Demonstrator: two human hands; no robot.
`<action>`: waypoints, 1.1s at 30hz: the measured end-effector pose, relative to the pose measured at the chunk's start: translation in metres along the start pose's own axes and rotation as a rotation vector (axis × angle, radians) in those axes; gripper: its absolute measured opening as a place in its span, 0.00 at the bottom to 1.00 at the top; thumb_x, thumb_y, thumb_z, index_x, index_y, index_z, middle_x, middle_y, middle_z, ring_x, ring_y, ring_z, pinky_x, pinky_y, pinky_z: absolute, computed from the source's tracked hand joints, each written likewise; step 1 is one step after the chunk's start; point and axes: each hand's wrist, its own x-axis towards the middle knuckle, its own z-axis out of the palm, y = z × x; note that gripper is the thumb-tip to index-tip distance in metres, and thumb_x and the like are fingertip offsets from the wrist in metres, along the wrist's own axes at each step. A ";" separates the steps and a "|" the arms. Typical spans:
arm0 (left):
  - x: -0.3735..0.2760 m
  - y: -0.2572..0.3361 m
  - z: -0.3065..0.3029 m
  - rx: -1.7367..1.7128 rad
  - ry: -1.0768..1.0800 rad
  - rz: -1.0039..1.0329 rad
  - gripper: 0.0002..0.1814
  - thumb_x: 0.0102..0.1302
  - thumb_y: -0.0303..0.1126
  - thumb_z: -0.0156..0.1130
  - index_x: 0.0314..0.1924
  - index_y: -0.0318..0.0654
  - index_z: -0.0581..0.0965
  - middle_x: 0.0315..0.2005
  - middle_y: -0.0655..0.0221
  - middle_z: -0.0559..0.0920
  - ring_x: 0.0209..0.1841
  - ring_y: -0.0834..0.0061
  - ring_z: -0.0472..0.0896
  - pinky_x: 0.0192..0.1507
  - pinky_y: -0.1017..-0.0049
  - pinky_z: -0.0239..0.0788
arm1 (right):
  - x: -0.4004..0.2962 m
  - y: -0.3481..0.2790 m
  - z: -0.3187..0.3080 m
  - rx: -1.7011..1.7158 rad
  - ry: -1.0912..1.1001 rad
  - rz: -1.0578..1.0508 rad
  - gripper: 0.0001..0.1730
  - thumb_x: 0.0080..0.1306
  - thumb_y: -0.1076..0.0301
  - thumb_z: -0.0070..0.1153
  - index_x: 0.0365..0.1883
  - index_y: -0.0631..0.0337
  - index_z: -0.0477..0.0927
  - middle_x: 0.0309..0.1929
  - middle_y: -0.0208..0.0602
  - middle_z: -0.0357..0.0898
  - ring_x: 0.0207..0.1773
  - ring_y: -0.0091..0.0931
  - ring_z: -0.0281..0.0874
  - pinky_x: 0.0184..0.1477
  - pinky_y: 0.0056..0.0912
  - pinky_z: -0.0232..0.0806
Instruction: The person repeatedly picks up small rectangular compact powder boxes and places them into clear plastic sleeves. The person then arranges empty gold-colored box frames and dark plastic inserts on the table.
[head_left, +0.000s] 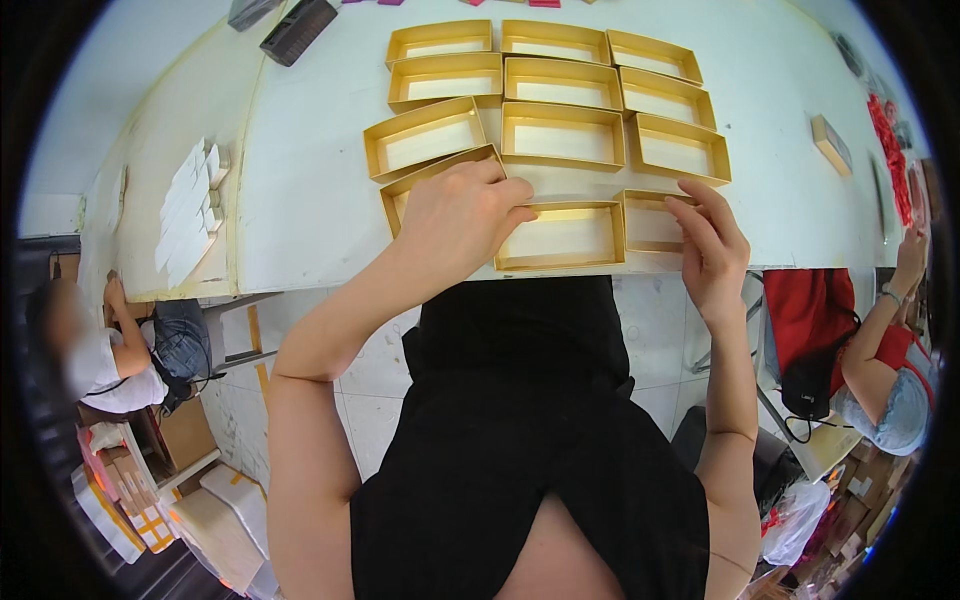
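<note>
Shallow open gold cardboard boxes with pale insides stand in three columns on the white table. My left hand (461, 214) reaches over the lower left box (391, 201), its fingertips at the far left corner of the nearest middle box (568, 238). My hand hides whether those fingertips pinch the rim. At the right, my right hand (712, 244) has its fingers around the right end of the nearest right box (651, 222) and covers that end. This box's left end meets the middle box. Above it is a tilted gold box (681, 150), and a middle gold box (562, 136) sits beside that.
The white table (315, 187) ends close to my body. Flat white card pieces (187, 217) lie left, below a dark block (298, 31). A small boxed item (831, 145) lies right. A seated person (124, 360) is left; another person's arm (874, 330) shows right.
</note>
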 end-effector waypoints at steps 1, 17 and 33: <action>0.002 -0.001 0.003 -0.009 -0.001 -0.006 0.07 0.59 0.37 0.68 0.34 0.45 0.83 0.26 0.71 0.80 0.31 0.67 0.80 0.30 0.70 0.72 | -0.001 0.000 -0.003 0.007 0.007 -0.040 0.22 0.51 0.83 0.59 0.47 0.60 0.81 0.51 0.42 0.79 0.36 0.33 0.79 0.38 0.32 0.73; -0.015 -0.035 -0.001 0.069 0.183 0.095 0.27 0.64 0.53 0.61 0.53 0.39 0.77 0.23 0.71 0.79 0.25 0.69 0.79 0.26 0.72 0.70 | 0.012 -0.013 0.016 -0.106 -0.086 -0.159 0.25 0.45 0.71 0.69 0.45 0.62 0.80 0.45 0.42 0.75 0.37 0.36 0.77 0.38 0.38 0.69; 0.083 -0.218 -0.083 0.581 0.585 -0.233 0.37 0.51 0.50 0.75 0.58 0.40 0.74 0.54 0.58 0.78 0.59 0.59 0.72 0.59 0.61 0.65 | 0.029 -0.031 0.009 -0.133 -0.168 -0.194 0.22 0.48 0.68 0.67 0.45 0.56 0.83 0.57 0.49 0.72 0.55 0.44 0.72 0.54 0.47 0.65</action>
